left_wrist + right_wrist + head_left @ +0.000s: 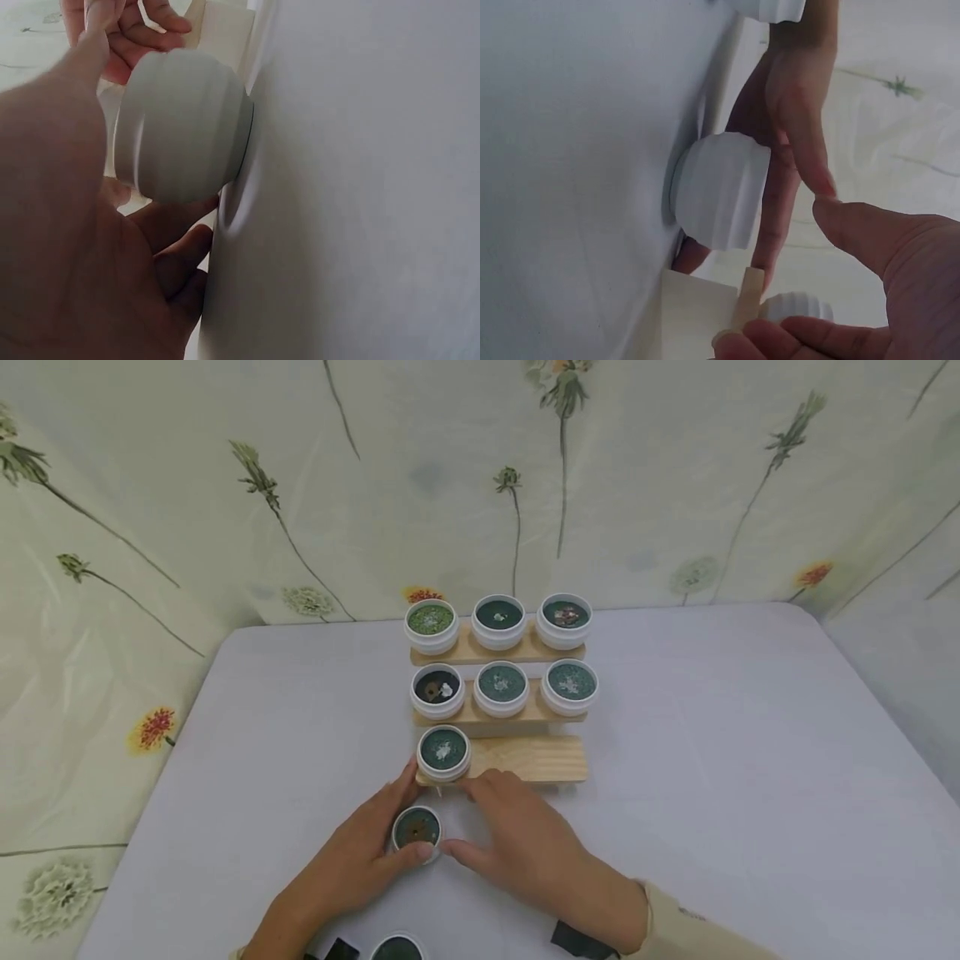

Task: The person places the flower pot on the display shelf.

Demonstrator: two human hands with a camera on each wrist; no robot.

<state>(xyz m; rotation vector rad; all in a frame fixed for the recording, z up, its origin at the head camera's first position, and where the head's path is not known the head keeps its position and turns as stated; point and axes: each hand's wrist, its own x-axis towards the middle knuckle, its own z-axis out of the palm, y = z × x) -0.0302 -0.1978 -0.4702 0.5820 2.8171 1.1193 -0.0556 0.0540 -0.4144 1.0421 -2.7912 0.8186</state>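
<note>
A white ribbed pot (417, 828) with a dark, brown-flecked top stands upright on the table before the stand. My left hand (360, 852) reaches past it with fingers extended. The fingertips lie at the left end of the lowest wooden step (528, 760), and the thumb crosses over the near rim of the pot. Beside that pot, my right hand (525, 852) has its fingertips at the front edge of the same step. In the right wrist view, the tips of the two thumbs meet beyond the ribbed pot (720, 191). Another white pot (443, 753) sits on the step's left end.
Two higher steps (480, 717) hold several more white pots (501, 687) with green or dark tops. A further pot (397, 947) stands at the near edge, by a black object (342, 950). Flower-print cloth (420, 485) hangs behind the white table (712, 760).
</note>
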